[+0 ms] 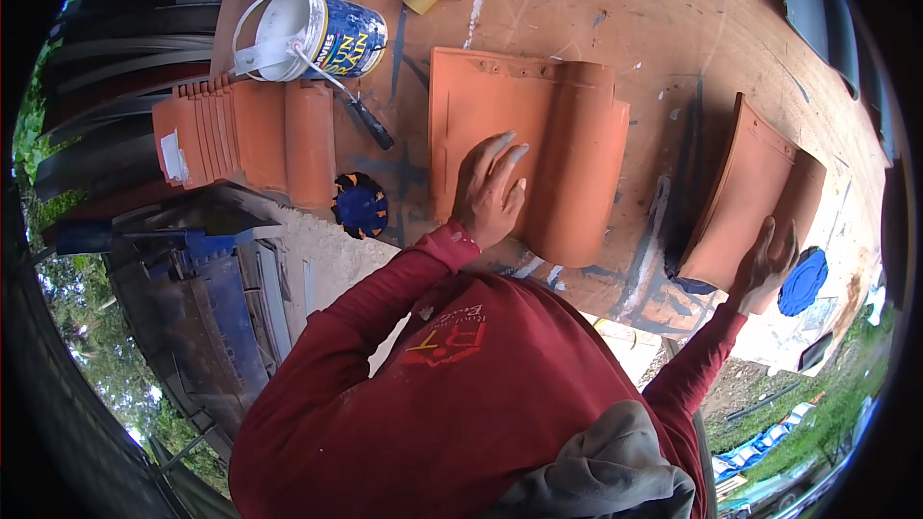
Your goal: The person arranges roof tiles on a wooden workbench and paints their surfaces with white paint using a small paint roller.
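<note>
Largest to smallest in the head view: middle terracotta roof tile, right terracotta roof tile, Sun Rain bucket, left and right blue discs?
Middle terracotta roof tile
Right terracotta roof tile
Sun Rain bucket
Left blue disc, right blue disc: look alike

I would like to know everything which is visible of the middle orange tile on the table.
The middle tile is orange-brown and matt, and looks like clay. A broad, flatter pan makes up its left side; a rounded ridge runs along its right. Small marks dot its far edge. It lies ridge side up on the stained tabletop. The left hand covers its near left part; whether it touches the tile is unclear.
</note>
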Available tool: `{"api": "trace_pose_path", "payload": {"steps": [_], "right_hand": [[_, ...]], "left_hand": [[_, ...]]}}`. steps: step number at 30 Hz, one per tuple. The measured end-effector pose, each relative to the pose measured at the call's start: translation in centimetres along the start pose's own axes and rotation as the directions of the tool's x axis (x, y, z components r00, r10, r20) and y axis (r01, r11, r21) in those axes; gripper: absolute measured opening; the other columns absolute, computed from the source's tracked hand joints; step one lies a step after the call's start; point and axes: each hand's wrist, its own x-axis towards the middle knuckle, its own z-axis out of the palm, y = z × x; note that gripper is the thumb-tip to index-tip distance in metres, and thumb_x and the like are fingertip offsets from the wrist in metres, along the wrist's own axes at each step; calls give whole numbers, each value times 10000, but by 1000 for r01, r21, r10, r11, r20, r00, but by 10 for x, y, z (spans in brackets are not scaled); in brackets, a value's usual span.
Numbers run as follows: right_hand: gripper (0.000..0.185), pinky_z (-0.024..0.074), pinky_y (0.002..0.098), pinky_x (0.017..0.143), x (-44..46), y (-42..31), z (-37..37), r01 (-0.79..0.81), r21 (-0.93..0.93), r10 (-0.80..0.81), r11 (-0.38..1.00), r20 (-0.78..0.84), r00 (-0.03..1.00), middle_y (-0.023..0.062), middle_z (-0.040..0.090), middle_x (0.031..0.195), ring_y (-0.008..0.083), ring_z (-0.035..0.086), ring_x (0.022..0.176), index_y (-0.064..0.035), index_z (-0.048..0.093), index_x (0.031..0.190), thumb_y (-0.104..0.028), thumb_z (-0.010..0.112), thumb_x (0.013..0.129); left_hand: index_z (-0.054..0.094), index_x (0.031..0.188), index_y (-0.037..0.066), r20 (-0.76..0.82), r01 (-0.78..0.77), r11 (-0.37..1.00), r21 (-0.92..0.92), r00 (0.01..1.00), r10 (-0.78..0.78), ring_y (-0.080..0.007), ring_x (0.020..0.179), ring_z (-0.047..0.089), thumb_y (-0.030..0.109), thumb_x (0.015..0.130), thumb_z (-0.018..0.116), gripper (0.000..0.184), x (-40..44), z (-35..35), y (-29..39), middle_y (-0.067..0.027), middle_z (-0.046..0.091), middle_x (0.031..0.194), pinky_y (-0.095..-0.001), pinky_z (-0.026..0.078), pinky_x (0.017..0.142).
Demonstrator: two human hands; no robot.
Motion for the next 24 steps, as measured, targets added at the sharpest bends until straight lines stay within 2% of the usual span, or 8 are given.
{"api": "trace_pose_path", "payload": {"steps": [1,5,7,10,12,15,21,24], "right_hand": [[487,477,452,1044,-25,-24,8,109,131,-103,985,-58,993,191,643,1294,333,587,1234,-10,656,1318,-321,750,956],[435,451,501,1074,-125,-132,-1,329,441,-401,835,78,913,179,616,1290,370,585,1225,-43,634,1309,-128,764,903],[431,444,516,1073,-158,-144,2,457,438,-577,774,189,795,166,630,1266,370,583,1220,-52,640,1272,-68,763,860],[384,503,472,973,-186,-156,3,426,538,-605,728,211,767,153,652,1209,333,635,1108,-43,649,1248,-62,748,878],[343,540,422,850,-196,-173,-5,239,595,-493,767,310,813,135,687,1080,292,675,942,-28,656,1225,-52,734,892],[305,548,387,781,-200,-216,-7,257,668,-532,698,245,810,124,693,955,260,681,819,-11,666,1199,-42,726,902],[360,549,388,788,-226,-372,23,334,882,-801,333,77,594,117,678,885,254,695,822,25,655,1211,7,741,862],[613,547,416,850,-247,-430,88,322,858,-830,400,190,525,189,668,1059,328,675,966,15,529,1391,-111,776,844]], "left_hand": [[484,1457,42,-51,83,981,173,996,-75,-399,1297,528,83,889,679,602,-17,-11,-13,-198,483,1473,-487,410,1108],[387,1529,64,-213,346,928,135,925,-314,-408,1303,522,103,886,697,715,-75,-11,-65,-223,455,1486,-469,428,1090],[311,1564,73,-77,498,808,-315,835,-545,-410,1291,527,119,892,707,781,-94,-3,-65,-239,479,1450,-463,442,1071],[410,1499,43,-167,389,905,-173,894,-416,-416,1257,541,170,940,657,624,-115,-18,-72,-227,530,1380,-469,453,1051],[525,1394,33,-237,282,958,-52,928,-286,-417,1219,547,206,961,608,474,-127,-34,-88,-202,561,1321,-481,439,1053],[551,1357,29,-379,361,927,100,876,-300,-411,1212,540,204,947,612,451,-158,-52,-148,-201,561,1310,-491,427,1058],[593,1255,18,-474,419,869,264,841,-261,-426,1168,533,195,933,586,368,-181,-58,-253,-199,566,1266,-532,431,1029],[608,1226,21,-503,456,853,256,816,-285,-422,1116,538,196,922,586,351,-181,-61,-256,-193,568,1234,-532,439,998]]}}
